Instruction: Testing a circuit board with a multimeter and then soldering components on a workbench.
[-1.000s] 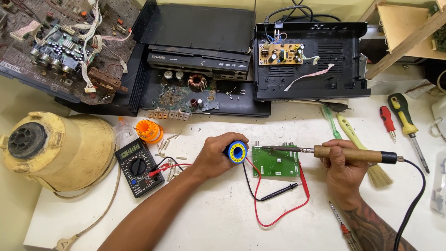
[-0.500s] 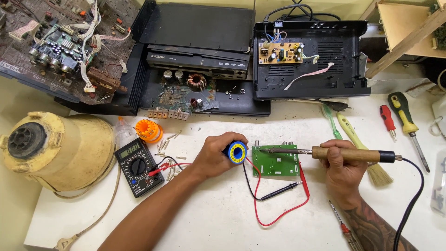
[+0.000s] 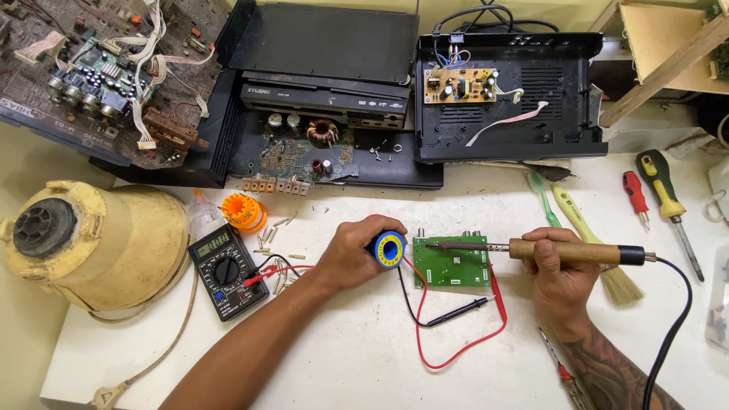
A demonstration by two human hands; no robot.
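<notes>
A small green circuit board (image 3: 456,266) lies flat on the white table (image 3: 364,357). My right hand (image 3: 558,273) grips the wooden handle of a soldering iron (image 3: 577,251), held level, its metal tip over the board's upper left corner. My left hand (image 3: 357,254) holds a blue and yellow solder spool (image 3: 389,249) just left of the board. Red and black probe leads (image 3: 456,315) curl around the board's lower edge.
A black multimeter (image 3: 225,269) sits left, beside a yellowed cylindrical appliance (image 3: 99,243) and an orange spool (image 3: 243,212). Opened black electronics cases (image 3: 509,99) line the back. Screwdrivers (image 3: 661,197), toothbrushes and a paintbrush (image 3: 607,266) lie at right. Small loose parts are scattered near the meter.
The soldering iron's tip has slid left across the board toward the spool. My left hand and the spool have stayed in place.
</notes>
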